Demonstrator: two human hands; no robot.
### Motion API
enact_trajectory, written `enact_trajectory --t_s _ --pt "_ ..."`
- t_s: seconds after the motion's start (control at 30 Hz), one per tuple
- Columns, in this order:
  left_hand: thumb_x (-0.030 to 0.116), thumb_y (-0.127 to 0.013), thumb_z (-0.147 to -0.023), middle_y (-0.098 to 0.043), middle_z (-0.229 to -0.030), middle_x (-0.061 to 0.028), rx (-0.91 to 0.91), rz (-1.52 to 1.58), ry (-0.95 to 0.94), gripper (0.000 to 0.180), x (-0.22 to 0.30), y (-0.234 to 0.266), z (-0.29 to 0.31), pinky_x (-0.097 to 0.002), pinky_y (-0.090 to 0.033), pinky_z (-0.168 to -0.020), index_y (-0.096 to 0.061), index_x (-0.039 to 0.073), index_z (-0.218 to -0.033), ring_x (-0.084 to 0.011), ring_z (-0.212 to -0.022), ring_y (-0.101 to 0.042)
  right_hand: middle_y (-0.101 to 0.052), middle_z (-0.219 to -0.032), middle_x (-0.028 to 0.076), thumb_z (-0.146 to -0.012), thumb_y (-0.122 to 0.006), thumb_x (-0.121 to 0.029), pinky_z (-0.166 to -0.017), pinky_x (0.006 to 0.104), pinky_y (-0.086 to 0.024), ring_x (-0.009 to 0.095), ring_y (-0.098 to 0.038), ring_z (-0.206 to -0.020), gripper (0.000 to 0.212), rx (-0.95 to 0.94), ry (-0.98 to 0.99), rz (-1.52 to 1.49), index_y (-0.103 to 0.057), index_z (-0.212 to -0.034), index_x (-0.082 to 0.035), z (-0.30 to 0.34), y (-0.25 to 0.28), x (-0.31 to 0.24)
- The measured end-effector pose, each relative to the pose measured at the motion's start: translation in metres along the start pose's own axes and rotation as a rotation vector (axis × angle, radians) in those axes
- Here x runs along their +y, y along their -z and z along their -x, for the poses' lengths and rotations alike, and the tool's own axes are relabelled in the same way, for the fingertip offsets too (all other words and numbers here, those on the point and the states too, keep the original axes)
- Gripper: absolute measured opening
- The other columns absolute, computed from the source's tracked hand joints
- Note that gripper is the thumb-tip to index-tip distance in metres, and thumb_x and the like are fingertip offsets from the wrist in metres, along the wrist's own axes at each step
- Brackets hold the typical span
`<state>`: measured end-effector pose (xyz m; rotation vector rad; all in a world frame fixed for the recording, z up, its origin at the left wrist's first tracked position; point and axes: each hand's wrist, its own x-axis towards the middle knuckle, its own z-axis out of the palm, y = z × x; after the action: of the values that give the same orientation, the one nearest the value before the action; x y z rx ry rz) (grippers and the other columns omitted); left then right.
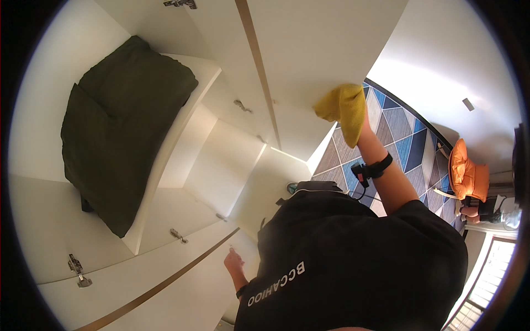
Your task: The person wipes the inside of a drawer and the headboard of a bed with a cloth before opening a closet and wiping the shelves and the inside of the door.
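Observation:
A yellow cloth (349, 107) covers most of my right hand (365, 129), which presses it to the outer edge of the right cabinet door (309, 60). The cloth hides my fingers, and one corner hangs down along the wrist. Lower and to the left, my left hand (235, 261) is close against the left cabinet door (182, 292), its fingers curled together. What they pinch, if anything, is too small to make out. Between the two swung-out doors is a white cabinet, with dark green folded fabric (124, 127) lying on its upper shelf (179, 124).
Metal hinges (79, 270) line the door edges. A lower compartment (223, 160) lies below the shelf. To the right are a patterned floor (395, 129) in blue, grey and white, an orange padded chair (466, 171), and a barred window (488, 276). A black band with a cabled device (361, 174) sits on my right wrist.

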<state>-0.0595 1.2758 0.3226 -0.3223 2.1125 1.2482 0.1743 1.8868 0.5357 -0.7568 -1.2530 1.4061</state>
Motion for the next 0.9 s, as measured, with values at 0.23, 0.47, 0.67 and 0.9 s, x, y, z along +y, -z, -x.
enact_trajectory --t_s 0.23,0.47,0.67,0.9 --pt "0.025 -0.066 -0.096 -0.071 -0.074 -0.0164 -0.273 -0.572 -0.355 0.023 -0.031 -0.004 0.003 -0.0416 -0.054 -0.056 -0.070 0.004 -0.089 -0.0306 -0.064 -0.070 -0.065 -0.118 0.004 -0.105 -0.060 -0.011 -0.088 0.0361 -0.059 0.015 -0.066 -0.104 0.029 -0.065 -0.281 -0.625 -0.057 -0.134 -0.008 -0.017 -0.013 -0.058" --pt "0.050 -0.062 -0.085 -0.068 -0.078 -0.0234 -0.426 -1.199 -0.392 0.048 -0.068 -0.002 -0.016 -0.0542 -0.051 -0.073 -0.071 0.005 -0.072 -0.0479 -0.081 -0.066 -0.066 -0.116 0.004 -0.103 -0.064 -0.011 -0.084 0.0305 -0.057 0.015 -0.066 -0.101 0.031 -0.029 0.117 -0.252 -0.058 -0.133 -0.004 -0.008 -0.007 -0.004" --pt "0.048 -0.057 -0.093 -0.067 -0.076 -0.0262 -0.431 -1.285 -0.644 0.055 -0.131 0.031 -0.049 -0.0578 -0.045 -0.065 -0.067 -0.002 -0.071 -0.0478 -0.072 -0.064 -0.062 -0.130 0.005 -0.105 -0.060 -0.009 -0.097 0.0379 -0.057 0.019 -0.063 -0.117 0.038 -0.063 -0.102 0.320 -0.052 -0.141 -0.006 -0.029 -0.010 -0.022" --pt "0.049 -0.051 -0.100 -0.059 -0.063 -0.0234 -0.238 -0.968 -0.248 0.056 -0.096 0.008 -0.032 -0.0586 -0.044 -0.061 -0.067 0.000 -0.079 -0.0445 -0.063 -0.062 -0.070 -0.096 0.004 -0.098 -0.071 -0.012 -0.074 0.0295 -0.057 0.011 -0.064 -0.083 0.024 -0.076 0.228 0.177 -0.063 -0.118 0.000 -0.021 -0.006 -0.033"
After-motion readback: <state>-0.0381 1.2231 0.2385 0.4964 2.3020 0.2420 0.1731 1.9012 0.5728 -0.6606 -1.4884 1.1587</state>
